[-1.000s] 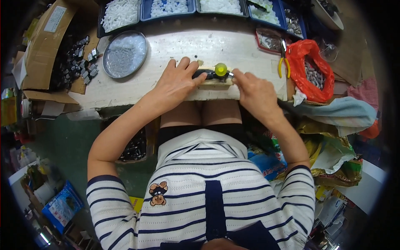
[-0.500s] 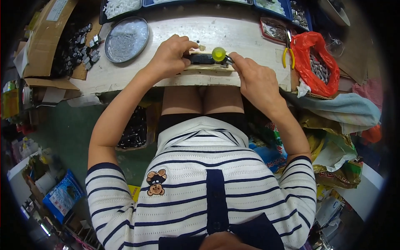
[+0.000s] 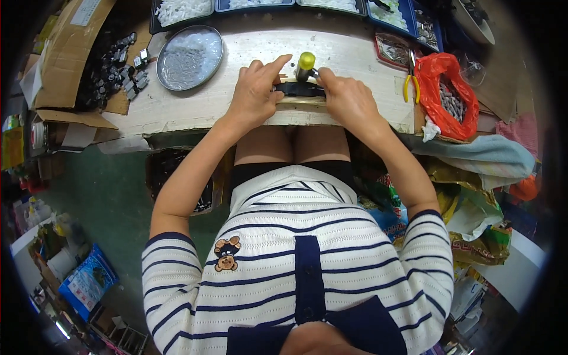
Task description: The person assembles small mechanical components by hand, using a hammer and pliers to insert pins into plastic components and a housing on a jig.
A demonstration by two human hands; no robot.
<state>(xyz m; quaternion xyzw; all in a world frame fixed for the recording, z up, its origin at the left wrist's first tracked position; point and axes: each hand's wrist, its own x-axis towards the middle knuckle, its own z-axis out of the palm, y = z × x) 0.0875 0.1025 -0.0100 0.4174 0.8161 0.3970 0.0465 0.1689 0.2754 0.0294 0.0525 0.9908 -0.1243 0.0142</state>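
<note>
The black rectangular part (image 3: pixel 302 89) lies on a wooden strip (image 3: pixel 303 100) at the bench's (image 3: pixel 177 109) near edge, between both hands' fingers. The left hand (image 3: pixel 254 94) is spread, thumb at the part's left end, index finger extended. The right hand (image 3: pixel 353 102) curls at its right end, near the yellow-topped handle (image 3: pixel 306 61); I cannot tell whether it grips.

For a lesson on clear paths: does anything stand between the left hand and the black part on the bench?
Nothing visible does: the left hand is at the left end of the black part. The yellow-topped handle rises by the part's far side, not between them.
</note>
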